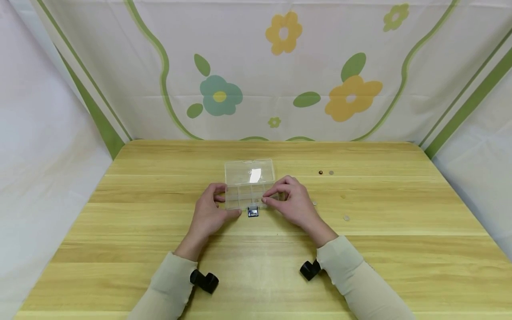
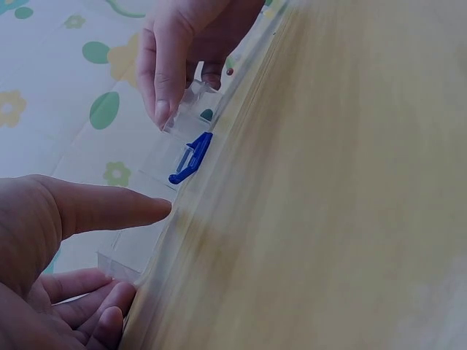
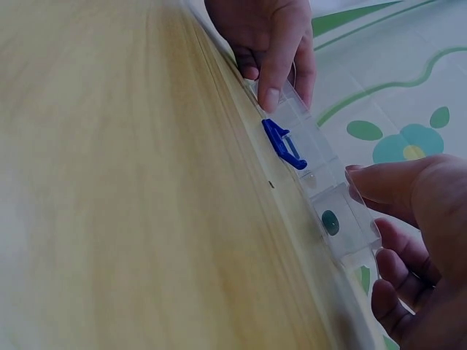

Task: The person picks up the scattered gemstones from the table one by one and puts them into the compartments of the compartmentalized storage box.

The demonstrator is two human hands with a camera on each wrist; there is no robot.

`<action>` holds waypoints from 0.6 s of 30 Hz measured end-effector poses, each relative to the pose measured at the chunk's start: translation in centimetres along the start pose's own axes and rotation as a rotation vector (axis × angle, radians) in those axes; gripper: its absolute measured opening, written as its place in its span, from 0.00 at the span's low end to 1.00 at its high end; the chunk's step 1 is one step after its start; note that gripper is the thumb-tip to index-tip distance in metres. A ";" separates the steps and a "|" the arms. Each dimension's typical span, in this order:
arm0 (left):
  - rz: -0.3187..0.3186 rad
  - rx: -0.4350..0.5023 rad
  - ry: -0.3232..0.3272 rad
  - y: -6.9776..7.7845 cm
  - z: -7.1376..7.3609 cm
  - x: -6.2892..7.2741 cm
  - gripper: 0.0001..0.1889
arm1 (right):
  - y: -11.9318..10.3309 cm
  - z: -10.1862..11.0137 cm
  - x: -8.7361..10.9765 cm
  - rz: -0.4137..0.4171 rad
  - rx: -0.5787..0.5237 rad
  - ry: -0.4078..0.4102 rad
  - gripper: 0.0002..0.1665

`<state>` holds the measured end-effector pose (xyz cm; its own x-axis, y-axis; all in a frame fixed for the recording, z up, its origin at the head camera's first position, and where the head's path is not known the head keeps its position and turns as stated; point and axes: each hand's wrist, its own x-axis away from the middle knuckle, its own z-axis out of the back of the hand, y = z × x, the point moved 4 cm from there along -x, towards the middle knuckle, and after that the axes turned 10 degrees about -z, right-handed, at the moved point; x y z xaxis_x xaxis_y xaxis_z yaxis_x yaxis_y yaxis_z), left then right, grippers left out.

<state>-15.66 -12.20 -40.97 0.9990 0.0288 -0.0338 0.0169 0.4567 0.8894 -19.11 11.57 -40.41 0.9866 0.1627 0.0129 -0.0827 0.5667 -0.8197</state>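
A clear plastic compartment box [image 1: 245, 191] lies on the table with its lid [image 1: 240, 172] raised at the back and a blue latch [image 1: 253, 212] at the front. My left hand [image 1: 210, 211] holds its left end, thumb along the front edge and fingers round the side. Over the front right compartments is my right hand [image 1: 294, 200], thumb and index fingertips close together; I cannot tell whether they pinch something. In the right wrist view, a dark green bead [image 3: 330, 222] shows in the end compartment, and a small clear piece [image 3: 310, 179] in the one beside it.
Right of the box, a dark brown bead [image 1: 321, 172] and a small greyish disc [image 1: 331, 173] lie towards the back of the wooden table [image 1: 264, 275]. Nearer are two pale pieces, one beside the right hand and another [image 1: 346, 218] farther right. A flowered cloth [image 1: 256, 66] hangs behind.
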 end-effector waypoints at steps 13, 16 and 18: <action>0.001 0.000 -0.002 0.0 0.0 0.0 0.41 | 0.0 0.0 0.0 -0.012 -0.009 0.001 0.03; 0.005 -0.001 -0.001 -0.1 0.0 0.0 0.41 | 0.0 0.0 0.0 -0.013 -0.012 0.002 0.04; 0.005 -0.001 -0.001 -0.1 0.0 0.0 0.41 | 0.0 0.0 0.0 -0.012 -0.013 0.003 0.04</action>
<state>-15.65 -12.23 -41.05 0.9991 0.0304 -0.0289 0.0117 0.4578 0.8890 -19.14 11.59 -40.44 0.9879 0.1538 0.0212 -0.0691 0.5578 -0.8271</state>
